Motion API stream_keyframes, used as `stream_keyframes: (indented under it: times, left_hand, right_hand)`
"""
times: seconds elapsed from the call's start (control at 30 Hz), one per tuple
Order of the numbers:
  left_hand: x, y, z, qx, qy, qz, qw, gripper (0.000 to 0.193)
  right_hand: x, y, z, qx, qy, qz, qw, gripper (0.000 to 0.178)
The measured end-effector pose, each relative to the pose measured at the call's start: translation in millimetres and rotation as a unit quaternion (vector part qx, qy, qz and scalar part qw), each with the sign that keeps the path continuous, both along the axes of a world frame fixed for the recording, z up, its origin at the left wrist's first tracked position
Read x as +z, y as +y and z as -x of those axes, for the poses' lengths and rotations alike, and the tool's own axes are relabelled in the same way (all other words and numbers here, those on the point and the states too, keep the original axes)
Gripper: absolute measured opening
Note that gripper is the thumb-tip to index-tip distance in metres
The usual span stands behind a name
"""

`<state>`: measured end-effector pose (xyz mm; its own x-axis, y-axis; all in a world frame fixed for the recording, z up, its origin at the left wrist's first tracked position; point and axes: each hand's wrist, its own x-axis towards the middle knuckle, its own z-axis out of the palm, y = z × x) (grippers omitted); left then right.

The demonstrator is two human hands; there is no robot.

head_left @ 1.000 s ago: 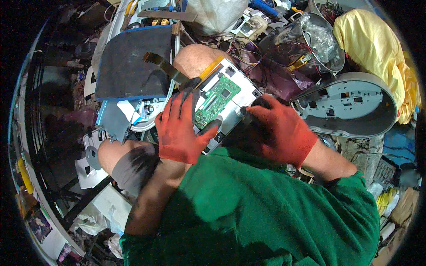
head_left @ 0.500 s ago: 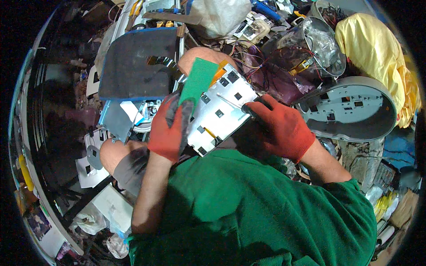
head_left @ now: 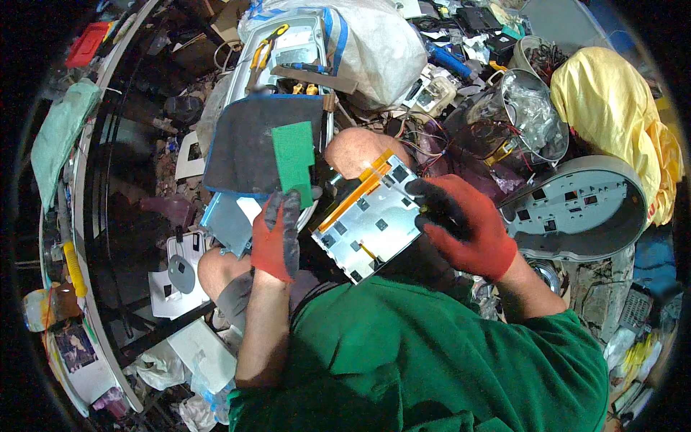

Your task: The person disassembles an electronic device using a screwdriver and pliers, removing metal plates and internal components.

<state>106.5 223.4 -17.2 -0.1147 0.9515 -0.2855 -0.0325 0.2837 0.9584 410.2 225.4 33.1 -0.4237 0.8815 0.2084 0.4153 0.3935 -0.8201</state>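
My left hand, in a red glove with dark fingertips, pinches the lower end of a green circuit board and holds it upright over a dark mat. Over my lap lies a silvery flat display panel, tilted, with black square patches and an orange flex strip along its upper left edge. My right hand, gloved the same way, is curled at the panel's right edge, fingertips close to it. What lies inside those fingers is hidden in shadow.
The dark blue-edged mat lies ahead, with yellow-handled pliers beyond it. To the right are a grey curved housing, a bucket holding clear plastic, and a yellow sack. A dark rack stands at left.
My left hand has lifted the green circuit board away from the panel, leftward over the mat. The screwdriver shaft seen earlier at my right hand no longer shows. The view has shifted too.
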Motion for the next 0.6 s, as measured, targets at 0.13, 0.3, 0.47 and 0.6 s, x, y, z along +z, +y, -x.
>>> stream_keyframes:
  times: [0.13, 0.3, 0.47, 0.6]
  left_hand:
    - [14.8, -7.5, 12.7, 0.059, 0.201, -0.021, 0.978, 0.033]
    - [8.0, -21.3, 30.6, 0.077, 0.245, -0.06, 0.964, 0.048]
    - [27.7, -24.4, 20.2, 0.044, 0.381, -0.028, 0.923, 0.041]
    - [36.1, -22.0, 17.1, -0.05, 0.376, -0.086, 0.921, 0.037]
  right_hand:
    - [-2.0, 4.2, 16.8, 0.116, -0.119, -0.172, 0.971, 0.045]
    - [-35.7, 1.4, 33.6, 0.142, -0.227, -0.264, 0.927, 0.019]
    - [-35.4, 13.4, 31.5, 0.12, -0.248, -0.296, 0.914, 0.028]
    - [-21.3, 19.9, 33.8, 0.127, -0.226, -0.253, 0.932, 0.041]
